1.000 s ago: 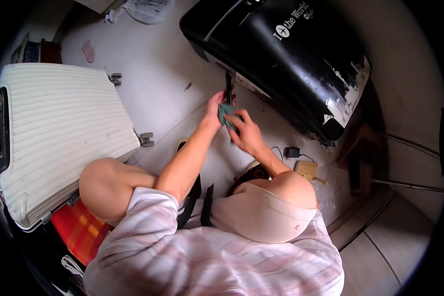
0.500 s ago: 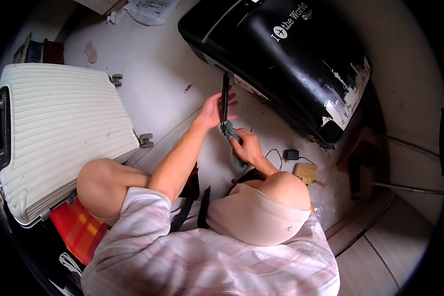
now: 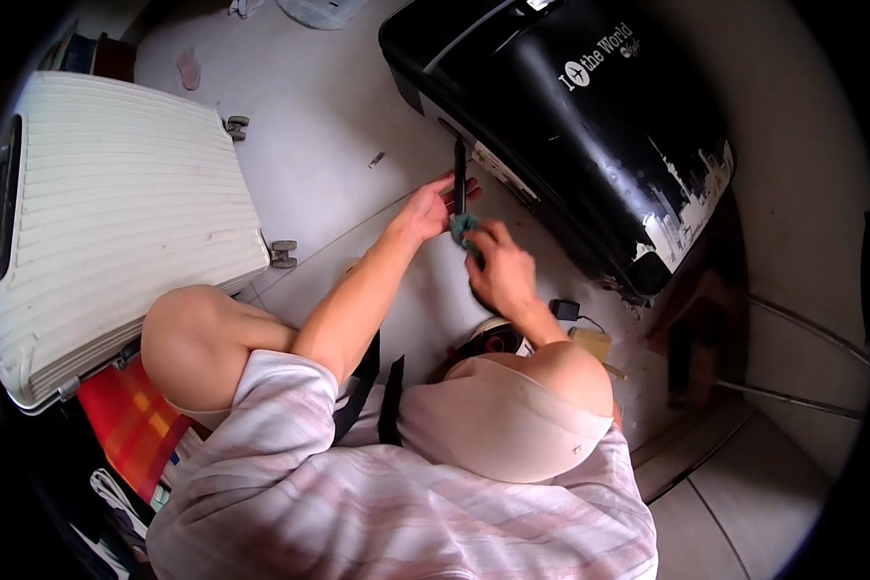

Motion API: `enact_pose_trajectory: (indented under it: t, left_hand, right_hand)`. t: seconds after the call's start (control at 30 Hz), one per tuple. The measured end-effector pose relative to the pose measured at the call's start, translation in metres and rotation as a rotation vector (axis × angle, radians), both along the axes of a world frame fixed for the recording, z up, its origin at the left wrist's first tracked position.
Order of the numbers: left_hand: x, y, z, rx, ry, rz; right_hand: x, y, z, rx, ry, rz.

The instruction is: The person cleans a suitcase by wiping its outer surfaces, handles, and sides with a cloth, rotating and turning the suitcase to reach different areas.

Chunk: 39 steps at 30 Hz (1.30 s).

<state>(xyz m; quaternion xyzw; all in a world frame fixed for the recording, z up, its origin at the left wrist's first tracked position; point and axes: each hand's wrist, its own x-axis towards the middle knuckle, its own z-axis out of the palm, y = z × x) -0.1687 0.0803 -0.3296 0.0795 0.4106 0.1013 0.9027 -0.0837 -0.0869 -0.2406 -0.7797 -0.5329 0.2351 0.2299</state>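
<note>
A slim black bar [image 3: 460, 172] stands out between my hands, its far end close to the side of the black suitcase [image 3: 551, 116]. My left hand [image 3: 429, 210] holds the bar, with some fingers reaching behind it. A crumpled green cloth [image 3: 464, 229] is in my right hand [image 3: 505, 273], pressed to the bar's near end. The cloth and fingers hide that end of the bar. My right hand is slightly blurred.
A ribbed white suitcase [image 3: 126, 213] with wheels lies at left, above a red-orange checked cloth [image 3: 130, 420]. A black adapter [image 3: 565, 309] and a tan block [image 3: 592, 342] are by my right knee. A small strip [image 3: 377, 159] lies on the floor.
My right hand and the green cloth have moved up along the bar, with the cloth now bunched smaller. The view has shifted slightly, and a round dark-and-white object shows beneath my right forearm.
</note>
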Motion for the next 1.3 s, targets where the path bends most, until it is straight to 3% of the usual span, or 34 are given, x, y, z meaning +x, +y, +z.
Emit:
enact_pose_trajectory:
  t: [0.07,0.13,0.2,0.23,0.27,0.43,0.5,0.57,0.67,0.7,0.77,0.87,0.93,1.0,1.03,1.07,1.13,1.23,1.3]
  left_hand:
    - [-0.002,0.000,-0.016,0.031,0.028,-0.052]
    - [-0.005,-0.003,-0.058,-0.036,-0.246,-0.035]
    - [0.004,-0.016,-0.005,0.063,-0.135,-0.040]
    - [0.003,-0.019,0.005,-0.055,-0.150,0.117]
    - [0.003,-0.018,0.013,-0.172,-0.163,0.270]
    - [0.013,-0.018,0.012,-0.184,-0.079,0.188]
    - [0.025,-0.023,0.011,-0.082,-0.050,0.076]
    - [0.029,-0.024,0.015,-0.023,0.019,0.006]
    - [0.032,-0.027,0.008,0.049,0.075,-0.051]
    - [0.031,-0.029,0.009,0.079,0.103,-0.032]
    - [0.029,-0.032,0.012,0.175,0.157,0.006]
    - [0.019,-0.028,-0.008,0.291,0.167,-0.010]
    - [0.017,-0.030,0.004,0.301,0.139,0.068]
    - [0.015,-0.026,0.007,0.151,0.184,0.118]
    - [0.012,-0.023,-0.010,0.197,0.169,0.149]
    - [0.006,-0.016,-0.005,0.071,0.115,0.134]
    - [-0.004,-0.005,-0.015,0.138,-0.002,-0.025]
    - [0.005,-0.017,0.007,0.230,0.087,-0.229]
    - [0.013,-0.027,-0.005,0.294,0.101,-0.210]
  right_hand:
    - [0.018,0.035,0.029,0.300,-0.165,0.081]
    - [0.023,0.081,0.028,0.392,-0.300,0.133]
    - [0.021,0.118,-0.007,0.083,-0.544,0.264]
    - [0.020,0.123,-0.015,-0.126,-0.616,0.394]
    - [0.016,0.116,-0.023,-0.099,-0.672,0.411]
    - [-0.003,0.042,-0.022,-0.051,-0.660,0.348]
    - [0.007,0.018,0.002,-0.343,-0.369,0.300]
    - [0.035,-0.013,0.020,-0.307,-0.058,0.130]
    - [0.048,-0.049,0.029,0.058,0.163,-0.216]
    - [0.043,-0.049,0.030,0.201,0.122,-0.302]
    - [0.039,-0.034,0.029,0.283,0.175,-0.284]
    - [0.037,0.021,0.007,0.387,0.318,-0.211]
    - [0.034,0.063,0.002,0.058,0.645,-0.392]
    - [0.010,0.086,-0.051,0.277,0.518,-0.404]
    - [0.005,0.087,-0.063,0.303,0.511,-0.410]
    - [0.002,0.078,-0.065,0.346,0.551,-0.423]
    - [-0.001,0.043,-0.077,0.243,0.702,-0.403]
    - [-0.009,-0.017,-0.086,0.132,0.794,-0.362]
    - [-0.009,-0.038,-0.100,0.114,1.245,-0.686]
